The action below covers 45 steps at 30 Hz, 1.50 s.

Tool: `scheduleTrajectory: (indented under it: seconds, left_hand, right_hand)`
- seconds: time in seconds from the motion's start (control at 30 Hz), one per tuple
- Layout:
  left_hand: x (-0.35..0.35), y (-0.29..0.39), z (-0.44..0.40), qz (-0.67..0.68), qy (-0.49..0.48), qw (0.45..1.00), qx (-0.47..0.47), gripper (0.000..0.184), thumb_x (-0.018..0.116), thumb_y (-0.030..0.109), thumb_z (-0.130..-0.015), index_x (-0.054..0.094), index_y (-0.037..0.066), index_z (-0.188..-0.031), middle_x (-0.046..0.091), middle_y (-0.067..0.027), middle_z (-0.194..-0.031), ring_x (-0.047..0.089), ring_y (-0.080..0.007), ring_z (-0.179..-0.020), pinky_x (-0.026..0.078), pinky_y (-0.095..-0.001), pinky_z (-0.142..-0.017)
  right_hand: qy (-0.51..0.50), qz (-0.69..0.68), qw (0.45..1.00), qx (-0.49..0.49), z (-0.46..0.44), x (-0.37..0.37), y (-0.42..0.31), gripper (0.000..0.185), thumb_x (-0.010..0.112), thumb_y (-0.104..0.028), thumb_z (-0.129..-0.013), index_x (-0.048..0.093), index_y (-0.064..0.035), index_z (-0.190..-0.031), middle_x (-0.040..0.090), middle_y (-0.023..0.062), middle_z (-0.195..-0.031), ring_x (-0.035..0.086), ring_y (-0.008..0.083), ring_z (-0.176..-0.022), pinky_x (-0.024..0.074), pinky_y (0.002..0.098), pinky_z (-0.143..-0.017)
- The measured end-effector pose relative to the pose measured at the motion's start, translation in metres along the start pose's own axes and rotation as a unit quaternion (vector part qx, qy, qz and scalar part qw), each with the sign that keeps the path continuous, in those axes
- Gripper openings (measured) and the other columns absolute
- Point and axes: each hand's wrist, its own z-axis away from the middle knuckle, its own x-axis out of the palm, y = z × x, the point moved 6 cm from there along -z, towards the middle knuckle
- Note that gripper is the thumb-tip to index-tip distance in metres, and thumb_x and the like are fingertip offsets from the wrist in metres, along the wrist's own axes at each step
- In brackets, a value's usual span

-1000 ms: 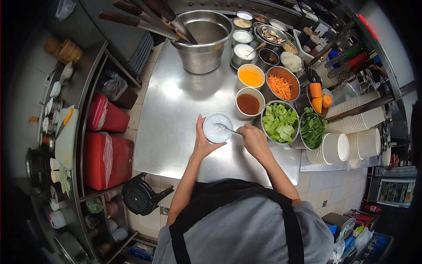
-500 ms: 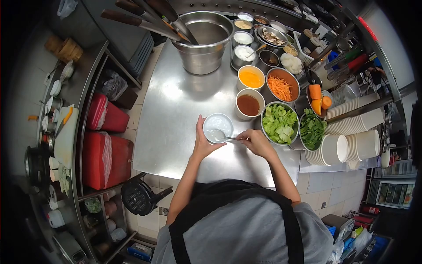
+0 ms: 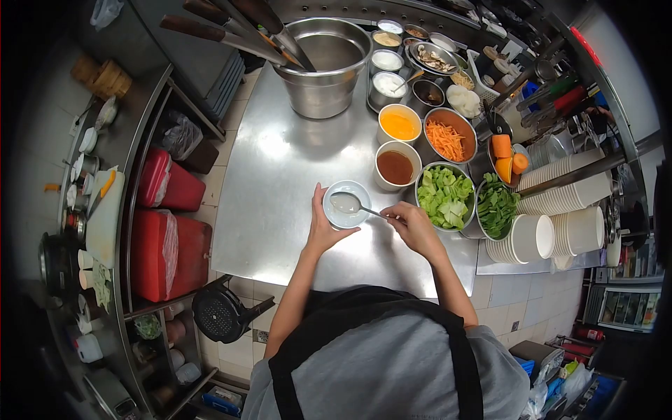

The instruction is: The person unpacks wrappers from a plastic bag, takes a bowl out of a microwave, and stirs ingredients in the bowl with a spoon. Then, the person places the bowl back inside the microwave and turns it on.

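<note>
A small white bowl [image 3: 357, 190] with a pale, shiny liquid in it is over the steel table [image 3: 273, 210]. My left hand [image 3: 325, 227] is wrapped round the bowl's left and lower side, thumb along the near rim. Pinched in my right hand [image 3: 411, 224] is the handle of a metal spoon [image 3: 371, 211], whose head is inside the bowl, over the liquid. Just beyond my right hand stand a tub of brown sauce [image 3: 395, 167] and a metal bowl of cut lettuce [image 3: 445, 196].
A large steel pot [image 3: 320, 91] with long-handled tools stands at the back. To the right are a tub of orange liquid [image 3: 400, 124], shredded carrot [image 3: 446, 140], leafy greens [image 3: 498, 206] and stacked white tubs [image 3: 535, 236]. Red bins [image 3: 168, 255] sit on the left shelf.
The spoon's head has shifted within the bowl, up from its near side towards the middle, and its handle now slants more. My left hand has stayed round the bowl.
</note>
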Motion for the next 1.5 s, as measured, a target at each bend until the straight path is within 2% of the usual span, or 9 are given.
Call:
scheduleTrajectory:
  seconds: [0.2,0.37,0.47,0.57,0.7,1.2,1.5]
  left_hand:
    - [-0.001,0.002,0.0,0.01,-0.004,1.0,-0.006,0.134,0.092,0.026,-0.049,0.002,-0.002,-0.143,0.033,-0.0222,-0.133,0.037,-0.0378,-0.124,0.035,-0.0456,-0.103]
    - [0.001,-0.002,0.001,0.017,-0.005,1.0,-0.008,0.134,0.092,0.026,-0.048,0.001,-0.001,-0.144,0.033,-0.0226,-0.133,0.037,-0.038,-0.124,0.035,-0.0456,-0.103]
    - [0.0,-0.001,0.0,0.006,-0.003,1.0,-0.008,0.138,0.092,0.027,-0.046,-0.001,0.001,-0.144,0.037,-0.0199,-0.131,0.042,-0.0344,-0.121,0.035,-0.0423,-0.103]
    - [0.001,-0.002,0.001,-0.012,-0.012,1.0,-0.008,0.139,0.092,0.028,-0.046,-0.003,0.002,-0.144,0.034,-0.0212,-0.134,0.04,-0.0353,-0.124,0.034,-0.0429,-0.104]
    - [0.003,-0.001,0.001,0.023,-0.028,0.999,-0.013,0.134,0.091,0.03,-0.049,0.001,-0.001,-0.144,0.021,-0.0264,-0.142,0.028,-0.0391,-0.132,0.03,-0.047,-0.108]
    - [0.002,0.0,0.001,0.052,-0.02,0.998,-0.016,0.133,0.091,0.029,-0.05,0.002,-0.002,-0.143,0.023,-0.0262,-0.143,0.028,-0.0385,-0.134,0.029,-0.0459,-0.109]
    - [0.002,-0.001,0.001,0.032,-0.024,0.999,-0.016,0.131,0.091,0.03,-0.05,0.004,-0.002,-0.143,0.019,-0.027,-0.144,0.027,-0.039,-0.134,0.029,-0.0461,-0.109]
  right_hand:
    - [0.06,0.054,0.997,-0.017,0.001,-0.01,-0.015,0.014,0.059,-0.002,-0.082,0.066,-0.0023,-0.094,0.062,0.0124,-0.085,0.062,0.0303,-0.075,0.0474,0.036,-0.065]
    - [0.094,0.11,0.989,-0.014,0.002,-0.01,-0.019,0.02,0.057,0.001,-0.077,0.066,-0.0063,-0.093,0.061,0.0089,-0.084,0.061,0.0297,-0.08,0.048,0.0386,-0.068]
    - [0.111,0.178,0.977,-0.035,0.0,-0.002,-0.016,0.023,0.056,0.002,-0.074,0.066,-0.0073,-0.093,0.06,0.0075,-0.085,0.059,0.0275,-0.082,0.0481,0.0375,-0.069]
    - [0.122,0.246,0.959,-0.068,-0.003,0.008,-0.016,0.023,0.056,0.0,-0.073,0.066,-0.0068,-0.092,0.058,0.0064,-0.087,0.057,0.0255,-0.084,0.0479,0.0365,-0.07]
    - [0.109,0.293,0.947,-0.081,-0.007,0.019,-0.016,0.018,0.055,-0.003,-0.074,0.065,-0.0046,-0.089,0.056,0.0069,-0.088,0.055,0.0249,-0.086,0.0476,0.0363,-0.07]
    - [0.013,0.28,0.959,-0.051,0.009,0.017,-0.025,0.016,0.055,-0.001,-0.073,0.066,-0.0046,-0.084,0.057,0.0102,-0.086,0.057,0.0284,-0.082,0.0513,0.0374,-0.067]
    - [0.063,0.275,0.957,-0.063,-0.009,0.025,-0.023,0.016,0.056,-0.001,-0.073,0.065,-0.0034,-0.085,0.057,0.011,-0.086,0.058,0.0289,-0.083,0.0515,0.0372,-0.068]
